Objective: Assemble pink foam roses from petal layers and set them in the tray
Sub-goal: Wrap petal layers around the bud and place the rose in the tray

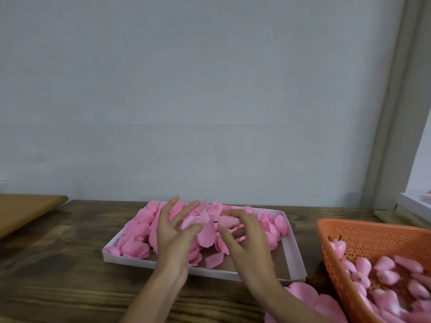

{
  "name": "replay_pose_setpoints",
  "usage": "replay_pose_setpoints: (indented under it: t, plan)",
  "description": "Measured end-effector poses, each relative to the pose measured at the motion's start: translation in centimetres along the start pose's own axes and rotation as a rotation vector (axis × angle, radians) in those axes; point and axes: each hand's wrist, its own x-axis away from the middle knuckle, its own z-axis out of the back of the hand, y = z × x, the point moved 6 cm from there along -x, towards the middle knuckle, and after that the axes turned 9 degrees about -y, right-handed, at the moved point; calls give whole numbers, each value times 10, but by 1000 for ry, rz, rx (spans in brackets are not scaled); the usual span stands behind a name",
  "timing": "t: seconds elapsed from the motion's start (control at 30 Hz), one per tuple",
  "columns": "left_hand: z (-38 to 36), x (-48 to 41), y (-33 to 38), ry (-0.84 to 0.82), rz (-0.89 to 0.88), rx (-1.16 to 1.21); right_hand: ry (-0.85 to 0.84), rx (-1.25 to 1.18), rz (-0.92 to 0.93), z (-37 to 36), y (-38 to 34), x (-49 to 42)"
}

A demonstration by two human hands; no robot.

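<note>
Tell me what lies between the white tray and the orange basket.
In the head view, a strip of bare wooden table separates tray and basket; at its near end lies a pile of pink petal layers.

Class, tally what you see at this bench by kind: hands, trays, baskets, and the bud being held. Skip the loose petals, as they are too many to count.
Hands: 2 (left hand, right hand)
white tray: 1
orange basket: 1
bud pinched by the right hand: 1
Total: 5
</note>
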Motion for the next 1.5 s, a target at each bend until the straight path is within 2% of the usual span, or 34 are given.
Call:
replay_pose_setpoints:
  t: [0.9, 1.17, 1.5]
  plan:
    - [-10, 4, 6, -109, -26, 79, -41, -61, 58, 0, -2, 0]
    - [-16, 3, 4, -210, 31, 287, -20, -167, 38, 1, -4, 0]
    - [-18, -6, -7, -342, 131, 452, -124, -276, 18, -2, -5, -2]
